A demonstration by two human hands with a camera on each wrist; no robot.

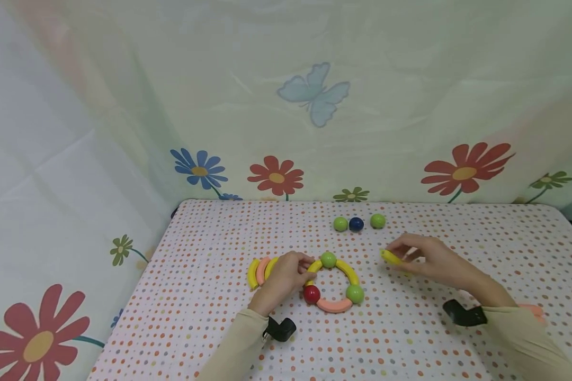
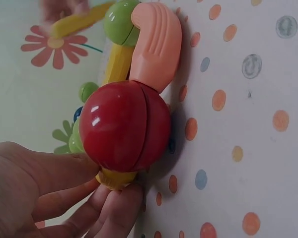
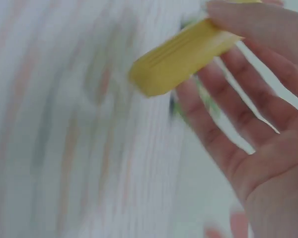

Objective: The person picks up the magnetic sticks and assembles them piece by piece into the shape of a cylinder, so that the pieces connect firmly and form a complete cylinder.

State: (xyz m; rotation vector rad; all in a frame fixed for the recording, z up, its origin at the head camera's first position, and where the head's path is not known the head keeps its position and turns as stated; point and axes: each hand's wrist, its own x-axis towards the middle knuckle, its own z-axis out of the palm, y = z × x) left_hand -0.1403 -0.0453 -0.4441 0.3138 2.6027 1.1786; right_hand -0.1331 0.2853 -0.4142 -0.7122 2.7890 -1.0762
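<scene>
On the dotted cloth lies a ring of curved bars and balls. My left hand (image 1: 286,272) pinches the ring's left yellow curved bar (image 1: 314,266), right beside the red ball (image 2: 114,126). A salmon curved bar (image 1: 334,306) forms the near side, a yellow one (image 1: 348,271) the far right. Green balls sit at the top (image 1: 328,259) and right (image 1: 355,293) of the ring. Off to the right, raised above the cloth, my right hand (image 1: 431,260) holds another yellow curved bar (image 3: 184,57) between thumb and fingers, apart from the ring.
Behind the ring rest a green ball (image 1: 340,224), a dark blue ball (image 1: 356,224) and another green ball (image 1: 377,221). Left of my left hand, yellow (image 1: 253,274) and salmon (image 1: 262,270) curved bars lie side by side. A salmon piece (image 1: 535,312) is partly hidden by my right sleeve.
</scene>
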